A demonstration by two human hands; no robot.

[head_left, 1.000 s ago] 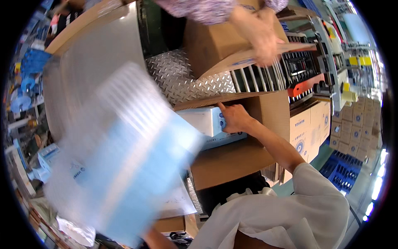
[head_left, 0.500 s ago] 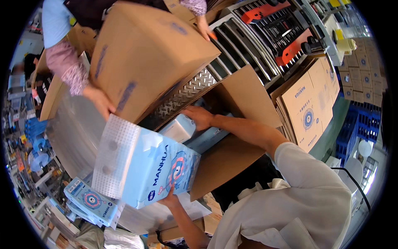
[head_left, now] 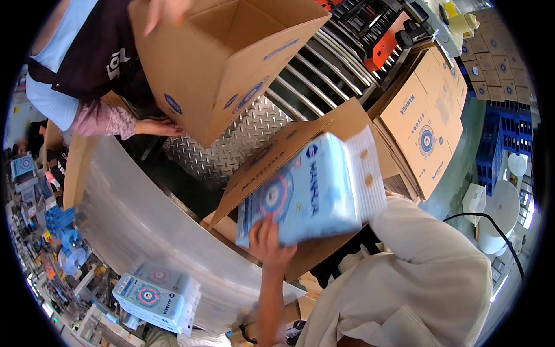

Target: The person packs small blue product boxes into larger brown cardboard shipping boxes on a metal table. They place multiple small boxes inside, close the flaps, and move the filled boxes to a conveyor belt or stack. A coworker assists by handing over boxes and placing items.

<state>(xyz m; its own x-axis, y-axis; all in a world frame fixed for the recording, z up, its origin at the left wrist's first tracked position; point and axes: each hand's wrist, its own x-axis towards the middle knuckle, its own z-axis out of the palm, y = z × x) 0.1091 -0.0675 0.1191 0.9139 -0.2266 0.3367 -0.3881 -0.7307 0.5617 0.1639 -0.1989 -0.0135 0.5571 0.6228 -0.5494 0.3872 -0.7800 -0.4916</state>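
A light-blue plastic-wrapped pack (head_left: 312, 196), with a ribbed clear end strip, is tilted over the open cardboard carton (head_left: 277, 159) in front of me. My left hand (head_left: 269, 238) grips its near lower side, fingers spread on the printed face. My right arm reaches toward the carton's right side; that hand is hidden behind the pack and flaps. The pack covers most of the carton's inside. At lower left, more blue packs (head_left: 153, 292) lie at the edge of the curved clear-topped surface (head_left: 144, 214).
Across from me a co-worker's hand (head_left: 159, 128) is beside a large open-topped box (head_left: 231, 63) on a diamond-plate metal surface (head_left: 211, 159). Metal rollers (head_left: 300, 81) run behind. Flattened cartons (head_left: 422, 124) are stacked on the right, with blue pallets (head_left: 491, 150) beyond.
My left hand has swung the pack right and up over the carton. My right hand has left the packs inside and gone out of sight. The co-worker's box has turned, its opening now showing.
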